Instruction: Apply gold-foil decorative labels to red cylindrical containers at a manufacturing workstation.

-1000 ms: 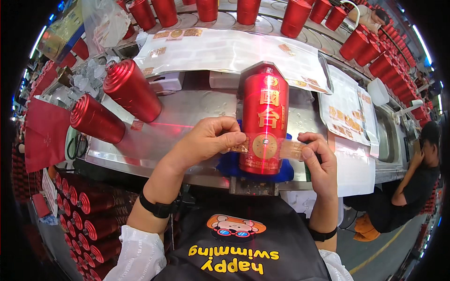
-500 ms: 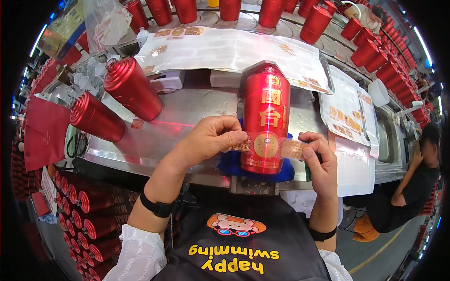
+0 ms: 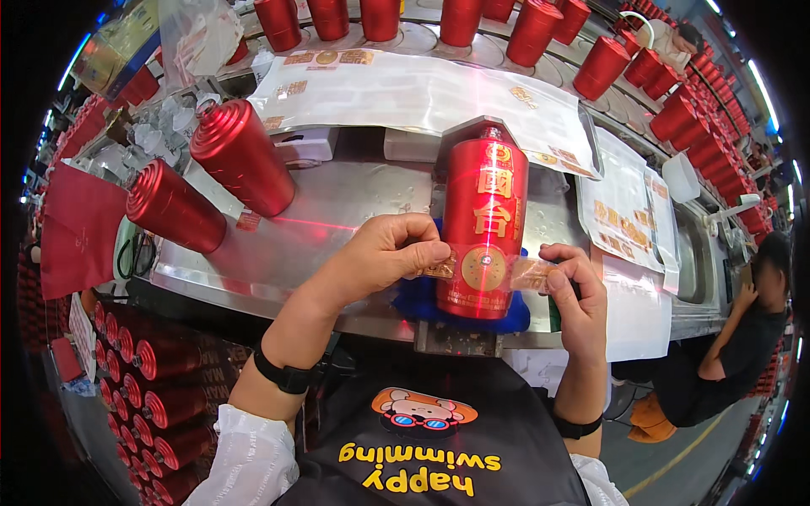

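Note:
A glossy red bottle [image 3: 485, 190] with gold characters lies in a cradle with blue padding [image 3: 413, 305], its neck pointing away from me. Across its lower part runs a clear label strip [image 3: 530, 274] with gold printing, over a round gold medallion [image 3: 483, 267]. My left hand [image 3: 384, 253] pinches the strip's left end between thumb and forefinger, close against the bottle's side. The right end is pinched by my right hand [image 3: 578, 291], a little away from the bottle. Whether the strip's middle touches the bottle I cannot tell.
Two red bottles [image 3: 245, 160] stand at left on the metal bench [image 3: 337, 190]. White label sheets [image 3: 405, 88] lie behind and at right. A conveyor [image 3: 405, 38] carries more bottles at the back. Crated bottles [image 3: 160, 405] are lower left; a co-worker [image 3: 734, 329] sits at right.
Bottles on the conveyor at the back have moved to the right. My hands stay almost in place, both still pinching the strip across the bottle.

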Tool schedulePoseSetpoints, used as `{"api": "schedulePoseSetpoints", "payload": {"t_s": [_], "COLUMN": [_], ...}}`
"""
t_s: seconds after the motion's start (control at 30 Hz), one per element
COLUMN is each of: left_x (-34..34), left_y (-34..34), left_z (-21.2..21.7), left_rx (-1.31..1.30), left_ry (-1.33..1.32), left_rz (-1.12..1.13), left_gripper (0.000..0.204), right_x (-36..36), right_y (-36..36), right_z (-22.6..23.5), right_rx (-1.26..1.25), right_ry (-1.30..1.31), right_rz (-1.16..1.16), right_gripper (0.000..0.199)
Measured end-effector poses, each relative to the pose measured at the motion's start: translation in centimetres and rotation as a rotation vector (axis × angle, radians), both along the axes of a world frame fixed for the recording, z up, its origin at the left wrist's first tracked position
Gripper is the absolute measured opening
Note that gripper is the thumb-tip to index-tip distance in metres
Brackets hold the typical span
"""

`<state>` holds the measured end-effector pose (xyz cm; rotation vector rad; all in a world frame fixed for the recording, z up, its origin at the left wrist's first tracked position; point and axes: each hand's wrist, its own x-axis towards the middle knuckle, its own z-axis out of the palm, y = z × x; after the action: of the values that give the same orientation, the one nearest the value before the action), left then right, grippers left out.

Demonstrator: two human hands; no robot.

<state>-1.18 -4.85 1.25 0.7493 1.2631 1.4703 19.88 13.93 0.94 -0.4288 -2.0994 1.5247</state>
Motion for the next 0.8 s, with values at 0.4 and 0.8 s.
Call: {"api": "schedulePoseSetpoints", "payload": {"t_s": [0.4,0.8], "left_x": [0.1,0.6], "left_y": [0.1,-0.3], "left_z": [-0.1,-2.0], "left_rx": [-0.010,0.036], "left_ry": [0.048,0.043], "left_rz": [0.014,0.068], "left_gripper": [0.019,0.021], "right_x": [-0.1,-0.1], "right_y": [0.1,-0.1], "right_z": [0.0,0.3], "right_rx": [0.011,0.018], "right_ry": [-0.018,-0.086], "right_rz": [-0.004,-0.029], "right_gripper": [0.013,0.018]}}
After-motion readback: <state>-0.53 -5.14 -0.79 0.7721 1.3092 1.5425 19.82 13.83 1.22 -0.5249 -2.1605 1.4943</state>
